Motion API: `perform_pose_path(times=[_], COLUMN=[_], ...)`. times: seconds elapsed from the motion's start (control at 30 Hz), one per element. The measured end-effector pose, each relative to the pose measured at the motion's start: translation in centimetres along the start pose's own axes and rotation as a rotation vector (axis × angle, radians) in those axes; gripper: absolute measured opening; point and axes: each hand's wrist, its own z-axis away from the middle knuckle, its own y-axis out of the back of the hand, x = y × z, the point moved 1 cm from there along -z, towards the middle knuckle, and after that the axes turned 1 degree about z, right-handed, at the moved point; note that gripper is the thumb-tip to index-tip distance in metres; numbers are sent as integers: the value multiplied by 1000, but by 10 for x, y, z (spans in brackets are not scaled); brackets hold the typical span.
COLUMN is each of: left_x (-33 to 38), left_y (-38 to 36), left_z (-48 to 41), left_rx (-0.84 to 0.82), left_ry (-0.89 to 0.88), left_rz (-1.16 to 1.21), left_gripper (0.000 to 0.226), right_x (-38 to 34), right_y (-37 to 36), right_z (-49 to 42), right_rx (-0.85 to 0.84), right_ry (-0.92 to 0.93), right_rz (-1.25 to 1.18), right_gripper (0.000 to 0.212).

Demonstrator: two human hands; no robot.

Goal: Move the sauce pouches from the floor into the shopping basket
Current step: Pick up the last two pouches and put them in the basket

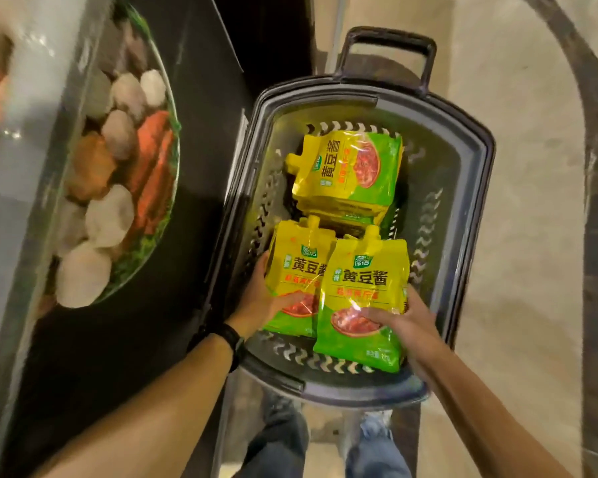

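Note:
A dark plastic shopping basket [470, 174] stands on the floor in front of me, its handle [387, 39] raised at the far end. A stack of yellow-and-green sauce pouches [353, 167] lies flat in its far half. My left hand [256, 301] grips a pouch [294, 270] by its left side and lower edge, over the basket's near left. My right hand [404, 322] holds a second pouch [363, 291] at its lower right, thumb on the front; it overlaps the first pouch. Both held pouches are inside the basket's rim.
A dark cabinet [94, 339] with a large picture of meatballs and vegetables [118, 174] stands close along the basket's left side. Pale tiled floor [532, 236] with a dark curved line lies to the right. My feet [325, 439] are just behind the basket.

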Motion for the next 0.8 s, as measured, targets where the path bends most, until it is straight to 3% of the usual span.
perform_pose_path(times=[0.13,0.27,0.4,0.5,0.63,0.7,0.8], left_x=[-2,4,21,28,34,26,-2], left_y=[3,7,-10,-22,-30,-30,-20], left_z=[5,11,32,29,-8,-24,-32], left_rx=[72,126,297,257,190,160,165], left_ry=[22,73,-118,-277,-546,-577,-579], left_rz=[-157,-358,-738,-825,-988,-1109,-1207], left_gripper=[112,112,110,106,64,61,62], right_x=[-3,1,10,8,4,12,28], right_y=[-1,-9,-23,-27,-46,-52,-47], right_z=[-8,-10,4,11,-1,-13,-30], right_rx=[-33,159,301,364,216,187,241], right_ry=[-83,-64,106,349,585,572,546], right_rz=[-16,264,573,905,1207,1312,1362], right_gripper=[59,82,108,115,81,64,61])
